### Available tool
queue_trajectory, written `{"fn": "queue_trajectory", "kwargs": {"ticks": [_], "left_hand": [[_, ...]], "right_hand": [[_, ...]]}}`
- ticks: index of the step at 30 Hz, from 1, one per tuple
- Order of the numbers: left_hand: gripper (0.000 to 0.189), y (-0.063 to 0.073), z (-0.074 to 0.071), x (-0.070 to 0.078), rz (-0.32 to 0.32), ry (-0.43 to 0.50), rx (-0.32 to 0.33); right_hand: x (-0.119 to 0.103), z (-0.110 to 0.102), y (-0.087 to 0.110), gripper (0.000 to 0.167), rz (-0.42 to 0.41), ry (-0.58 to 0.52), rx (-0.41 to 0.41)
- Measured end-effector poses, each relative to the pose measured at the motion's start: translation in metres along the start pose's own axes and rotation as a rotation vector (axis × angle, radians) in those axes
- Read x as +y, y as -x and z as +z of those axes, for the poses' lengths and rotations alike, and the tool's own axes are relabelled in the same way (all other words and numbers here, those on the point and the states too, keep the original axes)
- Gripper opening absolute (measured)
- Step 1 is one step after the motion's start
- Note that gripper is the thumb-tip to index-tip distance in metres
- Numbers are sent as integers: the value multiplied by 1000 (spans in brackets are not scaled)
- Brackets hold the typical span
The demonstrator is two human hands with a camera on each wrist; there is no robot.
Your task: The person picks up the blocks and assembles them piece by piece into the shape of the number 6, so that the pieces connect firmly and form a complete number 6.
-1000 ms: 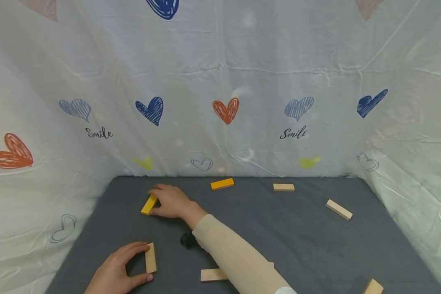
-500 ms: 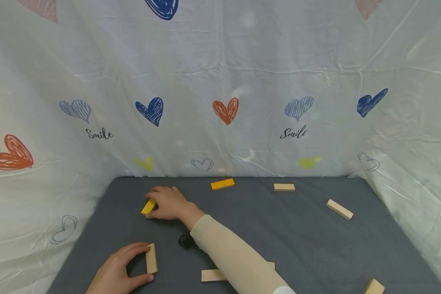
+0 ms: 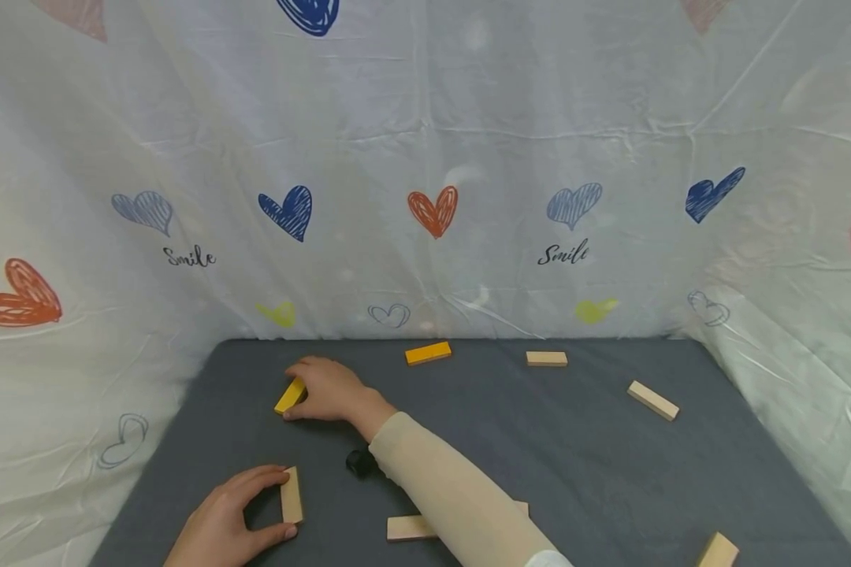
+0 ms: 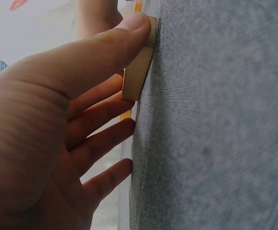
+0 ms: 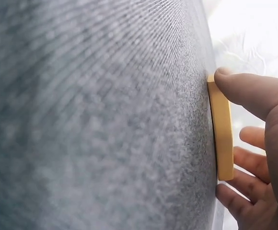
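Observation:
In the head view my left hand (image 3: 216, 516) holds a plain wooden block (image 3: 291, 498) on the dark cloth at near left. Its thumb is at the near end and a fingertip at the far end; the other fingers spread past the block (image 4: 138, 74) in the left wrist view. Farther back, my right hand (image 3: 335, 394) reaches across to a yellow block (image 3: 288, 397), its thumb by the near end and its fingers by the far end. Flat on the cloth, that yellow block (image 5: 221, 129) also shows in the right wrist view, with the thumb touching one end.
An orange-yellow block (image 3: 429, 353) and a pale block (image 3: 547, 359) lie along the back edge. Others lie at right (image 3: 653, 400) and near right (image 3: 719, 550). My right forearm passes over pale wood (image 3: 410, 528). A heart-printed curtain (image 3: 496, 236) hangs behind.
My right thumb has shifted slightly toward the near end of the yellow block. The left hand and both blocks have stayed practically in place.

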State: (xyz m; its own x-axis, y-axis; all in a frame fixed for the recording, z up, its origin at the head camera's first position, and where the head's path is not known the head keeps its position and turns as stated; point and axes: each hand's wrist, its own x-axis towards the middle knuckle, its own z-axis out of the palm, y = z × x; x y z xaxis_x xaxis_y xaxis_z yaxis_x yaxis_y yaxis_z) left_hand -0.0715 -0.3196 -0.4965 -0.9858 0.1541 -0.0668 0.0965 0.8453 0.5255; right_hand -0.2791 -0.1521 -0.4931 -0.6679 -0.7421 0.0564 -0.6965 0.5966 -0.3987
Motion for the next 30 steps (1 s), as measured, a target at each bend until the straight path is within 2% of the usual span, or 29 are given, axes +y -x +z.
{"fn": "queue_trajectory", "kwargs": {"ticks": [9, 20, 30], "left_hand": [[75, 0, 4, 1, 49, -1, 26], [72, -15, 6, 10, 41, 74, 30], [70, -29, 12, 22, 83, 53, 39]], "right_hand": [[1, -1, 13, 76, 5, -48, -1], [6, -8, 29, 77, 5, -74, 12], [6, -26, 45, 79, 23, -71, 23]]}}
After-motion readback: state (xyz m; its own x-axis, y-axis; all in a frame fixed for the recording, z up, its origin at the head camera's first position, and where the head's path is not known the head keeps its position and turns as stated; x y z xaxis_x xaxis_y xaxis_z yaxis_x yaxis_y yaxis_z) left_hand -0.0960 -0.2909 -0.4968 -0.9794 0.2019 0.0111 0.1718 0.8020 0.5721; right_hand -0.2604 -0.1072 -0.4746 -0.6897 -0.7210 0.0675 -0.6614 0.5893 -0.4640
